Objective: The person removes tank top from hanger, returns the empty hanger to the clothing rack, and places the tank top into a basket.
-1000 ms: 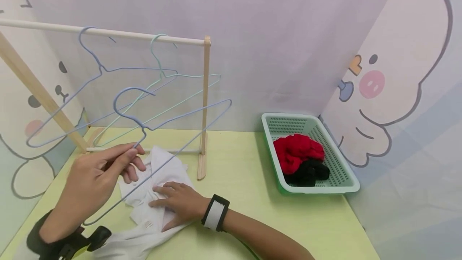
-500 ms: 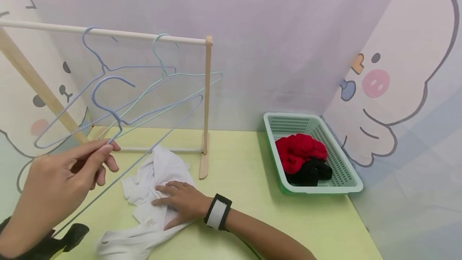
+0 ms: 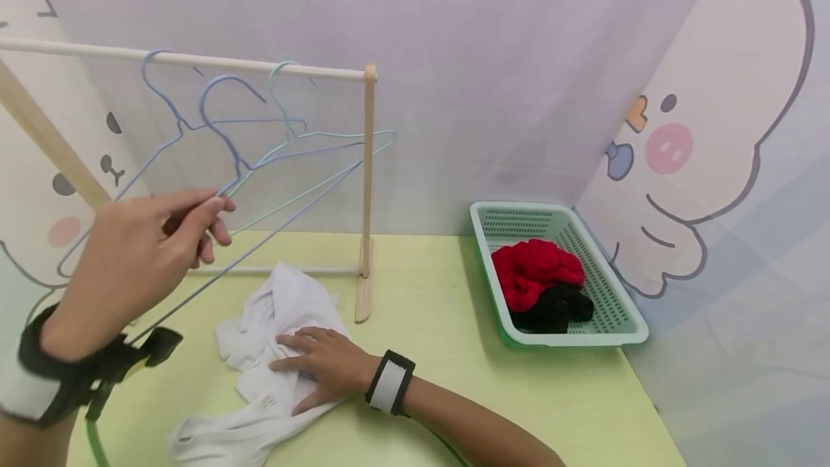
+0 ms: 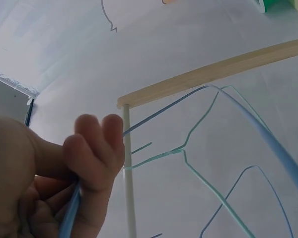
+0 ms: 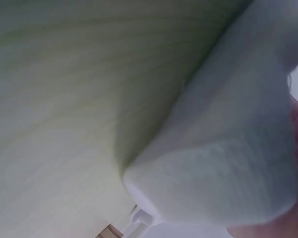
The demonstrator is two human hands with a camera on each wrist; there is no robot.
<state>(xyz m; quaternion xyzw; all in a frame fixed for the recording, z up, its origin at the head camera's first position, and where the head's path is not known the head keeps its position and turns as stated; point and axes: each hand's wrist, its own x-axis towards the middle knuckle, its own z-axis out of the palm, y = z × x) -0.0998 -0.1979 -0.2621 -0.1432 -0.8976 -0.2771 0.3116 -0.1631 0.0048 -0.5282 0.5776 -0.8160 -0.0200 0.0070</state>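
Observation:
My left hand (image 3: 149, 243) pinches a blue wire hanger (image 3: 240, 163) just below its hook, with thumb and fingertips. The hanger is held up in front of the rack, hook on top and bar slanting. In the left wrist view, its wire (image 4: 275, 144) runs off to the right of the hand (image 4: 92, 163). A crumpled white garment (image 3: 292, 301) lies on the table. On it rests my right hand (image 3: 327, 367), fingers spread. The right wrist view shows a fold of the white garment (image 5: 218, 183) close up, covering part of that hand.
Behind my left hand stands a clothes rack with a white rail (image 3: 337, 72) and wooden post (image 3: 367, 193). A blue hanger (image 3: 179, 125) and a mint hanger (image 3: 292, 135) hang there. At right, a green basket (image 3: 583, 340) holds red cloth (image 3: 534, 269) and black cloth (image 3: 554, 308).
My left hand first moved left with the blue hanger, then rose and shifted a little right, bringing its hook close to the rail's height. The right hand stays on the white garment.

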